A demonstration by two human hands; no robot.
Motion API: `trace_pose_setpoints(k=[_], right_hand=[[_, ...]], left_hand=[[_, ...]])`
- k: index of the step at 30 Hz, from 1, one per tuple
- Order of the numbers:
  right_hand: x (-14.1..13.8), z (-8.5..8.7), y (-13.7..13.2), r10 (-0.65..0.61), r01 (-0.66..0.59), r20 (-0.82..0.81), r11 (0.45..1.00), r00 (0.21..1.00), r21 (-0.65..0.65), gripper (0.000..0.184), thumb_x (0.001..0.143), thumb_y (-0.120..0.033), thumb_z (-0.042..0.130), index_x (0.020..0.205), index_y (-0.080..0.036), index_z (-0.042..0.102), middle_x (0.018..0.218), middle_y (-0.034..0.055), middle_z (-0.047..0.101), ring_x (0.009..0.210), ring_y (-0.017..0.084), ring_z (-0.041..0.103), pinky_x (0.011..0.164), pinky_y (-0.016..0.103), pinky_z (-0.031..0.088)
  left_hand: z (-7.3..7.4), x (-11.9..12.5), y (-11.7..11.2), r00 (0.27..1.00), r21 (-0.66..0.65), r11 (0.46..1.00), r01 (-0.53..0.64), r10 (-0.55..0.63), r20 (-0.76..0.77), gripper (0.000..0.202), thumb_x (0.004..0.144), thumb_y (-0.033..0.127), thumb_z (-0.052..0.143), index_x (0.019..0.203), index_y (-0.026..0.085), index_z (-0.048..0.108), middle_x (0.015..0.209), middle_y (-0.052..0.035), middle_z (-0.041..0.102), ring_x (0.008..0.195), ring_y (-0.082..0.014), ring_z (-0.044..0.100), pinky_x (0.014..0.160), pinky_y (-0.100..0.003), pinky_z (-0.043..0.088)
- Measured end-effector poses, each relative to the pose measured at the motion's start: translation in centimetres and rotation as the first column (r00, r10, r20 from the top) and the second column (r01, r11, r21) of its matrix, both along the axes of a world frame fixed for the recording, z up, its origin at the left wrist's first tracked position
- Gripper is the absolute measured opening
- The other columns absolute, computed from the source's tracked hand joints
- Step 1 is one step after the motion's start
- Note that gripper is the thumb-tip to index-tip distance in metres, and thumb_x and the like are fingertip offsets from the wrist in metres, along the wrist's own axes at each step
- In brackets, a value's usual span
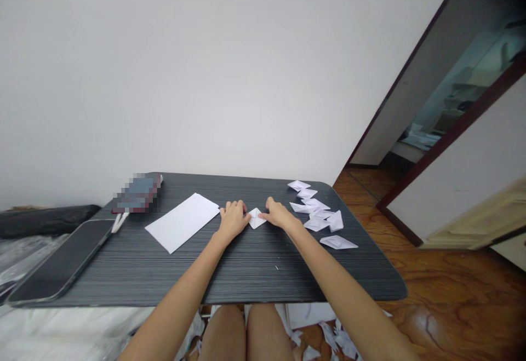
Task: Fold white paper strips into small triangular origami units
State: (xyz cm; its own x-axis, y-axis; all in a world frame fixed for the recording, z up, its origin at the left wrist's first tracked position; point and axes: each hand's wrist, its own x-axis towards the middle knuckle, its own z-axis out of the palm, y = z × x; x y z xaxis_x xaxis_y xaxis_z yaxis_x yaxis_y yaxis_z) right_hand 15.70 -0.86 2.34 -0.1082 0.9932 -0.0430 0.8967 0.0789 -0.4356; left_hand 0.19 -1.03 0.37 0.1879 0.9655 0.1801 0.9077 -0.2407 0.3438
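folded paper piece (257, 218) lying flat mid-table on dark striped table (246, 273), between both hands. left hand (232, 219) curled, fingertips pressing its left edge; right hand (278, 214) pressing the right corner with fingertips, not clearly pinching. could slip on the smooth tabletop under uneven pressure, skewing the crease. could tear at the thin point if pushed too hard. finished paper boats (316, 213) just beside the right wrist, likely swept aside by a careless forearm. blank sheet (183, 221) near the left hand, phone (61, 262) at the table's left edge, prone to a nudge.
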Motion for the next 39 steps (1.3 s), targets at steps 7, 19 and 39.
trace_pose_setpoints(k=[7,19,39], right_hand=[[-0.5,-1.5,-2.0,0.206,-0.186,-0.034,0.933,0.978,0.309,0.006,0.078,-0.018,0.045,0.083,-0.020,0.049,0.079,0.0016,0.046,0.075,0.013,0.047,0.067,0.024,0.031],[0.3,-2.6,-1.4,0.265,-0.174,-0.266,0.931,0.927,0.321,0.023,0.070,0.000,0.038,0.075,-0.017,0.053,0.072,0.0006,0.046,0.068,0.011,0.044,0.066,0.022,0.034],[0.2,-1.8,-1.4,-0.044,0.040,-0.209,0.999,0.977,-0.020,0.031,0.070,-0.012,0.045,0.097,-0.026,0.050,0.100,0.0054,0.042,0.098,0.022,0.037,0.080,0.037,0.026]], left_hand=[[0.3,-0.1,-0.5,0.995,0.043,0.996,0.073,-0.076,0.071,0.015,0.073,0.017,0.042,0.081,0.021,0.054,0.082,-0.0028,0.055,0.086,-0.0195,0.046,0.072,-0.033,0.033],[0.1,-1.1,0.4,0.977,0.082,0.985,0.154,-0.164,0.138,0.028,0.074,0.010,0.039,0.072,0.020,0.065,0.076,-0.0044,0.058,0.078,-0.0167,0.051,0.074,-0.029,0.038],[0.1,0.5,0.0,0.999,0.024,0.999,0.043,-0.044,0.018,0.024,0.069,0.037,0.049,0.086,0.022,0.053,0.090,-0.0052,0.050,0.092,-0.0250,0.040,0.076,-0.044,0.029]])
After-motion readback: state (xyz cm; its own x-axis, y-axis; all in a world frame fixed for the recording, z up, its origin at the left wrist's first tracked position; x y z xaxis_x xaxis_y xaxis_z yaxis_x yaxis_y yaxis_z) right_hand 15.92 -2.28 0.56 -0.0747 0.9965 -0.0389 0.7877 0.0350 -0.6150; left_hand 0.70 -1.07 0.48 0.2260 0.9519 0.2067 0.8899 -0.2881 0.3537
